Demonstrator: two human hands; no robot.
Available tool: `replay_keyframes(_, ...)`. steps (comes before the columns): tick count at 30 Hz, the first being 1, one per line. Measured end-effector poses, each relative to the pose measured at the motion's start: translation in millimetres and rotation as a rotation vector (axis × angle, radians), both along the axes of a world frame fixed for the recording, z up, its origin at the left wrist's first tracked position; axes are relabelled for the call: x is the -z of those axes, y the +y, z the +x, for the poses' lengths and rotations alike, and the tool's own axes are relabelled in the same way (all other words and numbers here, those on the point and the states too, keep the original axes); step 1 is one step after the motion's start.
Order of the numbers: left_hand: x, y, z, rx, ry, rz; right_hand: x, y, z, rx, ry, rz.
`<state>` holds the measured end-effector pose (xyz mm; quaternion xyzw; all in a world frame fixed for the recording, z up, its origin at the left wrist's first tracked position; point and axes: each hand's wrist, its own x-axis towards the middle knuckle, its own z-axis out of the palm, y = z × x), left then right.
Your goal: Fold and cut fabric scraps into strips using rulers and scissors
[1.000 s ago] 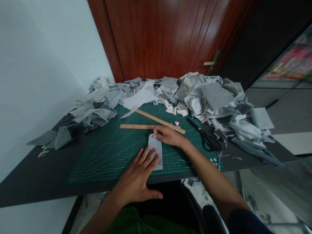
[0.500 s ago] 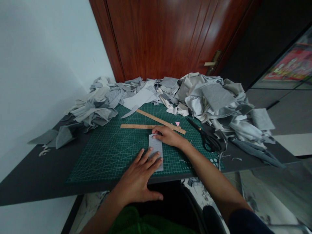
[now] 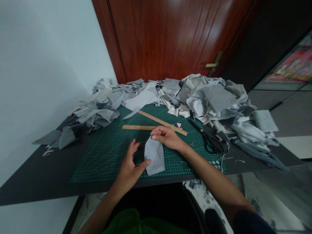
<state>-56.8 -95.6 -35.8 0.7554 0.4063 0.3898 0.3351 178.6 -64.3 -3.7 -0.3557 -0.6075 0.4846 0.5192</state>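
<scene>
A small piece of light grey fabric (image 3: 155, 158) hangs from my right hand (image 3: 166, 136), which pinches its top edge between thumb and fingers. The piece is raised and tilted above the green cutting mat (image 3: 107, 156). To its left, my left hand (image 3: 131, 165) is open, fingers apart and the thumb tip at the fabric's left edge; whether it touches I cannot tell. Just beyond my right hand lie two crossed wooden rulers (image 3: 136, 127), and a small pink triangular piece (image 3: 178, 124) sits near their crossing.
Black scissors (image 3: 207, 139) lie on the mat's right side. Heaps of grey and white fabric scraps (image 3: 216, 97) line the back and right of the dark table (image 3: 29, 175), with another pile (image 3: 97, 110) at left. A wooden door (image 3: 156, 39) stands behind.
The right hand has lifted the fabric piece off the mat, and it looks wider now. My left hand, which was lying flat on it, has come away to the left.
</scene>
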Motion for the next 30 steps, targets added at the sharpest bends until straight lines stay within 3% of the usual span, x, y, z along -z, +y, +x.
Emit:
replay_keyframes(2,-1.2,4.6,3.1,-0.002,-0.032,-0.067,0.9,-3.0,-8.0,-0.099,0.041,-0.051)
replay_keyframes(5,-7.0,5.3,7.8,0.032,0.0,-0.021,2.7,-2.5,-13.2,-0.143,0.018,-0.09)
replay_keyframes(7,-9.0,3.2,9.1,0.025,0.014,-0.002,3.7,3.2,-5.6,0.001,-0.074,-0.067)
replay_keyframes(11,-3.5,0.8,6.7,-0.062,0.036,-0.02,3.1,20.5,38.9,0.572,-0.404,0.029)
replay_keyframes(13,-0.4,0.5,5.7,-0.132,0.023,0.047,1.5,26.3,66.1,0.68,-0.469,0.025)
replay_keyframes(16,-2.9,-3.2,6.7,-0.206,0.032,0.271,-2.3,28.2,96.8,0.742,-0.576,-0.005)
replay_keyframes(19,-12.7,-11.7,8.5,-0.069,0.181,0.539,-8.4,22.2,110.5,0.818,-0.707,-0.016)
replay_keyframes(21,-18.4,-16.8,9.6,0.101,0.348,0.614,-12.1,11.8,112.2,0.889,-0.787,-0.012)
replay_keyframes(24,-20.3,-18.8,11.4,0.276,0.548,0.569,-9.1,-19.9,108.4,1.008,-0.882,0.0)
replay_keyframes(26,-17.2,-16.7,12.9,0.316,0.604,0.524,2.1,-52.0,105.2,1.106,-0.955,-0.003)
replay_keyframes(28,-12.8,-13.9,14.5,0.359,0.633,0.505,19.2,-88.0,104.8,1.237,-1.218,-0.015)
replay_keyframes(30,-9.0,-12.0,15.9,0.408,0.646,0.499,36.9,-121.1,108.6,1.272,-1.362,-0.035)
